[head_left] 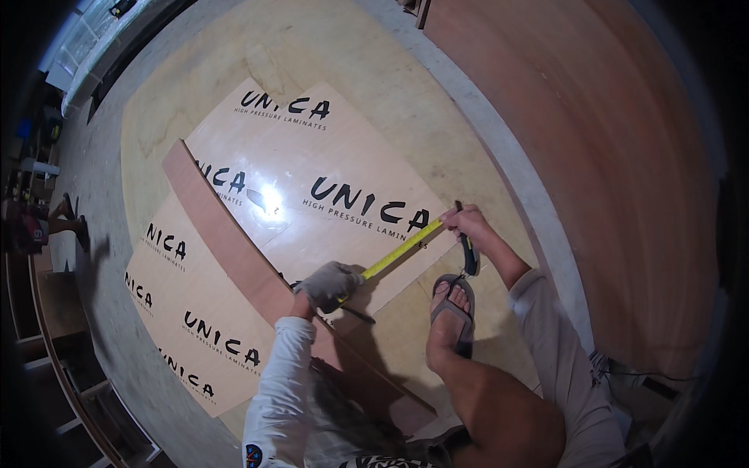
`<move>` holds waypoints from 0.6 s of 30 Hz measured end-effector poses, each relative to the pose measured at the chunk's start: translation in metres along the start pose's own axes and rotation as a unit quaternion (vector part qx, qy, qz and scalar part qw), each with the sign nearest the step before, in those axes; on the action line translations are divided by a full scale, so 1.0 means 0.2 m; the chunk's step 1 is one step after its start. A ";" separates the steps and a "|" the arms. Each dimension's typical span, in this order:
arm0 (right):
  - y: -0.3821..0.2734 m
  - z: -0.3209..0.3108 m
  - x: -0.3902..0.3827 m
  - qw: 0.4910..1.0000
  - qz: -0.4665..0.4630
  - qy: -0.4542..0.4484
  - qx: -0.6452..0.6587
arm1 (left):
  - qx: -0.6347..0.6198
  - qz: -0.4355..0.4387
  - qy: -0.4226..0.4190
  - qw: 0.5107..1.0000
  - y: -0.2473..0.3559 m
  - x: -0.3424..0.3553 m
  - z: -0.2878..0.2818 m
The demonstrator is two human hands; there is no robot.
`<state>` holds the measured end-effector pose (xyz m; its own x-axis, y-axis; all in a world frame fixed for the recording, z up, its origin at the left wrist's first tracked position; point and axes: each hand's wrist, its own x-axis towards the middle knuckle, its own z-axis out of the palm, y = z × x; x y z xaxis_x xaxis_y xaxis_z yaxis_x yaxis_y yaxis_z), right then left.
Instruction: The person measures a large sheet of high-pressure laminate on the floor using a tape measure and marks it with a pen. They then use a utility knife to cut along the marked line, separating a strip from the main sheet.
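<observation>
My left hand (329, 287), in a grey glove, is closed around a tape measure whose case is mostly hidden by the fingers. Its yellow blade (402, 249) runs out to the upper right across a pale laminate sheet (367, 164) with dark lettering. At the sheet's right edge my bare right hand (470, 228) pinches the blade's end. That hand also holds a slim black tool (470, 256), perhaps a cutter, pointing down toward my foot. A long reddish-brown board (222, 214) lies across the sheets, passing under my left wrist. A dark strip (357, 313) juts out below the glove.
Beneath the sheets is a large plywood panel (312, 47). My sandalled foot (452, 308) stands near the sheet's lower right corner. A big brown panel (608, 156) fills the right side. Another person's feet (74, 218) and open wooden shelving (70, 359) are at left.
</observation>
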<state>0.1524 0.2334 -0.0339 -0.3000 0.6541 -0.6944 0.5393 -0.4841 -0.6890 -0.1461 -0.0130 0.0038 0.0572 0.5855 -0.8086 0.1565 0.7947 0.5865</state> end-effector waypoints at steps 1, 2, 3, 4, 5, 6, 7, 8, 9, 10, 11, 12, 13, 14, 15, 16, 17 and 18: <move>0.00 -0.05 0.03 1.000 0.017 0.019 -0.001 | 0.036 -0.027 0.010 0.999 -0.02 -0.03 -0.06; 0.01 -0.08 0.07 1.000 0.001 0.024 0.014 | 0.031 -0.032 0.004 0.999 -0.03 -0.07 -0.11; 0.02 -0.11 0.09 0.999 0.002 0.033 0.020 | 0.035 -0.039 0.002 0.999 -0.06 -0.11 -0.15; 0.03 -0.13 0.12 0.998 0.010 0.062 0.019 | 0.041 -0.046 -0.001 0.998 -0.08 -0.14 -0.18; 0.05 -0.13 0.14 0.999 -0.009 0.039 0.037 | 0.055 -0.042 0.010 0.998 -0.09 -0.16 -0.20; 0.07 -0.13 0.16 0.998 -0.019 0.038 0.046 | 0.070 -0.039 0.019 0.997 -0.10 -0.17 -0.20; 0.08 -0.12 0.18 0.997 -0.019 0.047 0.049 | 0.093 -0.040 0.028 0.994 -0.11 -0.18 -0.19; 0.09 -0.11 0.20 0.997 -0.029 0.060 0.042 | 0.107 -0.043 0.032 0.993 -0.12 -0.17 -0.19; 0.10 -0.09 0.22 0.996 -0.034 0.082 0.029 | 0.098 -0.025 0.036 0.994 -0.12 -0.17 -0.18; 0.10 -0.08 0.24 0.995 -0.015 0.098 0.010 | 0.100 -0.016 0.047 0.994 -0.12 -0.16 -0.17; 0.09 -0.07 0.26 0.993 -0.021 0.111 -0.025 | 0.116 -0.022 0.064 0.991 -0.12 -0.16 -0.17; 0.08 -0.06 0.28 0.991 -0.002 0.119 -0.065 | 0.102 -0.008 0.054 0.993 -0.12 -0.16 -0.17; 0.06 -0.05 0.29 0.984 0.015 0.137 -0.113 | 0.103 -0.009 0.051 0.993 -0.12 -0.16 -0.18; 0.04 -0.05 0.30 0.982 0.023 0.138 -0.126 | 0.115 -0.011 0.051 0.992 -0.12 -0.16 -0.19; 0.02 -0.04 0.31 0.978 0.027 0.149 -0.146 | 0.090 -0.015 0.053 0.994 -0.12 -0.17 -0.19; 0.01 -0.03 0.32 0.975 0.041 0.151 -0.159 | 0.077 -0.019 0.059 0.995 -0.12 -0.18 -0.21; -0.01 -0.01 0.32 0.973 0.034 0.147 -0.172 | 0.073 -0.030 0.071 0.994 -0.12 -0.19 -0.22; -0.02 0.00 0.32 0.973 0.038 0.139 -0.178 | 0.075 -0.042 0.070 0.994 -0.12 -0.19 -0.24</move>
<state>0.1316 0.2780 -0.0752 -0.0506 0.7795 -0.6243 0.8053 -0.3379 -0.4871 -0.1986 -0.0472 0.0233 -0.0987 0.5425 -0.8343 0.3004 0.8155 0.4947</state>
